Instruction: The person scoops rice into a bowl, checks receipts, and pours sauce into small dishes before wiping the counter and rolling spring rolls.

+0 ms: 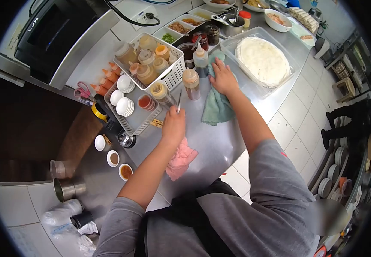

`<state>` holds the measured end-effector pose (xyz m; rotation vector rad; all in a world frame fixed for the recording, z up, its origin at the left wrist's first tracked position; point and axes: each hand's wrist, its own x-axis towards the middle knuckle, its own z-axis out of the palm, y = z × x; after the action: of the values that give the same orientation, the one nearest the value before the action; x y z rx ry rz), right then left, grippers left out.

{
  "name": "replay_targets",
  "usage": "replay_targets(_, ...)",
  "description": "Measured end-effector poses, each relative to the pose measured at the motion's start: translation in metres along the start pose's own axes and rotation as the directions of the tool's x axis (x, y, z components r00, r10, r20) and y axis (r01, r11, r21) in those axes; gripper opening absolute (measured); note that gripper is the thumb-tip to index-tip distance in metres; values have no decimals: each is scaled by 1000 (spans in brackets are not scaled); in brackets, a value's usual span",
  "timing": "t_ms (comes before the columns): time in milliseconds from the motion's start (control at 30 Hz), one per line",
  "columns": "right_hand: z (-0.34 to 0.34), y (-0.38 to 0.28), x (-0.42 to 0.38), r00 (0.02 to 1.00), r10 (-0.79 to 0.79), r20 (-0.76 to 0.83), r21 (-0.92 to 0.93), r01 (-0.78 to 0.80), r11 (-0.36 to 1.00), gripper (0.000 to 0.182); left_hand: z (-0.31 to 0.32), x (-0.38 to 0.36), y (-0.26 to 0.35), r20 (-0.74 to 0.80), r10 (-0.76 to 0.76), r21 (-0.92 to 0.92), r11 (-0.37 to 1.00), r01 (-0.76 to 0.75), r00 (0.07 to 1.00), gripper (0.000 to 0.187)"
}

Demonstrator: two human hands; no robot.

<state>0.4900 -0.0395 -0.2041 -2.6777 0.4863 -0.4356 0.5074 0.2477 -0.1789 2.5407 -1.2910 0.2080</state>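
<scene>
Metal utensil [179, 100] seems gripped in left hand's [175, 125] curled fingers; best kept clear of squeeze bottle [191, 85]. Green cloth [216, 109] on table [219, 145] under right hand's [225, 78] spread fingers, beside clear tub [231, 46]: press flat, evenly.

A soft green cloth [219, 109] lay on the steel tabletop [207, 147], rumpled and long in shape, its middle part pressed beneath the spread right hand [223, 77]. Its loose lower end fanned out in creases toward the person, and one side ran just beside a clear plastic tub [275, 85]. A slim, shiny metal utensil [179, 99], its type unclear, stuck out from the fingers of the left hand [175, 125], pointing away from the person, near a squeeze bottle [163, 95].
</scene>
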Motion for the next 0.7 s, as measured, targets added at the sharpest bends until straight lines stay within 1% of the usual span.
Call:
replay_targets(33,1,-3,-12,998,38,-55,-94,-43,995,61,-2,-5,-2,136,-75,-44,996,82,988,20)
replay_targets(67,3,-7,-28,991,73,-113,-187,-93,978,60,-6,-12,-3,274,-141,-77,983,167,952,22)
replay_targets(100,7,-10,-45,987,74,-141,-189,-100,977,61,-13,-20,-3,280,-147,-77,982,175,949,22)
replay_targets(133,6,-20,-66,989,71,-133,-188,-96,978,61,-25,-30,-2,293,-176,-24,981,191,940,25)
replay_targets(167,1,-34,-89,996,61,-60,-150,-70,986,62,-33,-38,-4,304,-207,28,978,209,930,29)
replay_targets(200,-2,-43,-98,999,47,17,-110,-45,993,64,-38,-46,-8,309,-219,28,975,221,926,29)
replay_targets(233,0,-48,-97,999,41,31,-108,-37,993,64,-42,-55,-12,271,-194,-24,978,208,943,31)
replay_targets(267,2,-54,-97,998,60,-32,-60,-62,996,75,-44,-63,-16,231,-166,-76,979,188,959,34)
replay_targets(300,3,-59,-98,992,84,-97,-10,-85,996,86,-44,-70,-19,236,-172,-77,978,195,956,34)
replay_targets(333,2,-61,-92,992,80,-93,-10,-82,997,86,-44,-74,-22,199,-163,-122,974,189,966,34)
replay_targets(367,1,-62,-79,997,55,-58,-18,-56,998,102,-44,-77,-25,159,-154,-164,970,180,975,34)
replay_targets(433,7,-60,-58,1000,22,-5,-12,-22,1000,136,-47,-83,-29,175,-146,-146,974,172,974,34)
replay_targets(467,10,-58,-52,1000,18,-3,-7,-18,1000,136,-49,-87,-31,189,-134,-134,978,160,973,33)
replay_targets(533,11,-51,-43,997,64,-48,87,-60,994,137,-54,-94,-33,198,-130,-139,977,159,971,31)
replay_targets(567,2,-45,-35,992,122,13,223,-122,967,140,-57,-97,-34,204,-122,-147,977,154,971,30)
replay_targets(600,4,-33,-26,993,114,11,223,-114,968,140,-57,-100,-35,197,-127,-145,977,157,972,30)
replay_targets(667,3,-25,-11,988,149,-31,456,-119,882,142,-57,-106,-36,177,-124,-154,976,152,976,31)
replay_targets(700,2,-30,-10,984,137,-118,377,-83,923,142,-56,-109,-37,174,-129,-155,975,156,976,31)
